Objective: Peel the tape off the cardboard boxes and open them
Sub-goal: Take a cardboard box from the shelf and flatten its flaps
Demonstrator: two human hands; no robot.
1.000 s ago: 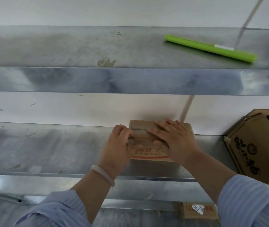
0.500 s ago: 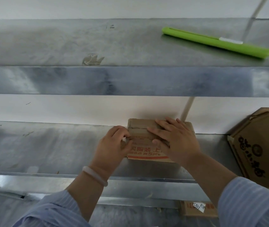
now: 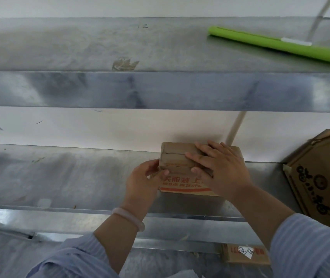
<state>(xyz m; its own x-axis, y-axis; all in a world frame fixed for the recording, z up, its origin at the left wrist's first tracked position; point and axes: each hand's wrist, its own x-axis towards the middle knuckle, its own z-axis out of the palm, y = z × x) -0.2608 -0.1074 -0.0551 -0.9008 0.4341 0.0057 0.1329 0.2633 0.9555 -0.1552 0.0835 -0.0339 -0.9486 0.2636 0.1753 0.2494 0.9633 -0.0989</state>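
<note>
Plainly the job is at an early stage for this one: the small cardboard box (image 3: 177,157) sits just right of the frame's centre, on the steel tabletop (image 3: 69,177) with its far side close to the white wall. Its top flaps lie flat and closed, with a seam running across the top. Whether a strip of tape covers that seam, or how much of it has come up, is too blurred to tell; no loose strip shows. I judge that the peeling is only beginning here and the opening is not yet done.

At the right edge of the frame a larger cardboard box (image 3: 320,181) with dark print leans with a flap raised, so it may already be open. Low in the frame, right of centre, another small carton (image 3: 240,255) with a white label lies on a lower surface, and its state cannot be read.

The left grip (image 3: 143,181) comes in from below. Its fingers are curled and its thumb is on the printed front, grasping the small box at its left end near the seam. The right grip (image 3: 224,169) lies flat on the box top, released, its straight spread fingers pressing down to steady the box. A pale bracelet (image 3: 129,218) circles the left wrist, and both forearms come out of striped blue sleeves. On the upper shelf (image 3: 99,89), at the upper right, lies a green bar (image 3: 276,45).
</note>
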